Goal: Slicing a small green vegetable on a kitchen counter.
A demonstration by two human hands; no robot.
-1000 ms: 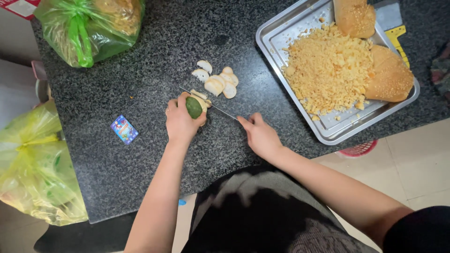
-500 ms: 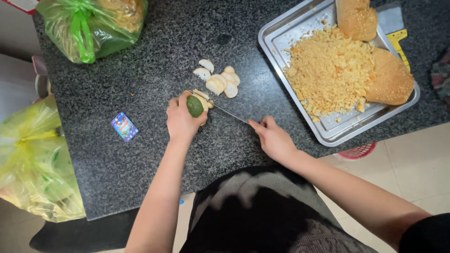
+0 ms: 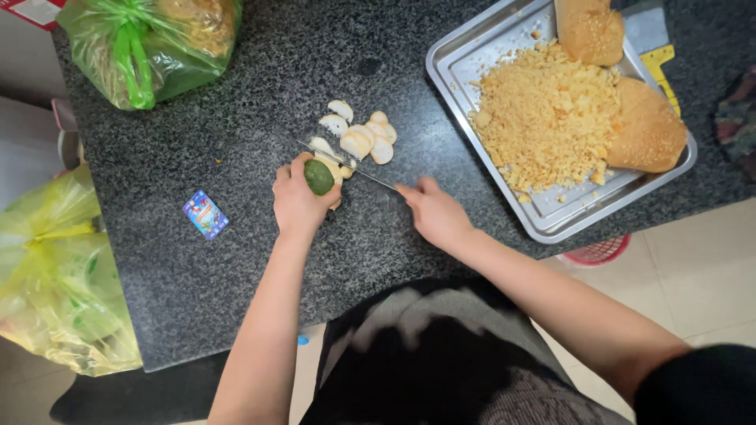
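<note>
My left hand is curled shut around a green fruit, pinning it to the dark counter; my right hand is closed on the handle of a knife, its blade lying slantwise across the fruit's cut end; pale slices lie in a loose heap just beyond the blade, touching one another; a small blue packet sits apart to the left; a metal tray of crumbs and buns stands to the right; a green bag rests at the far corner.
</note>
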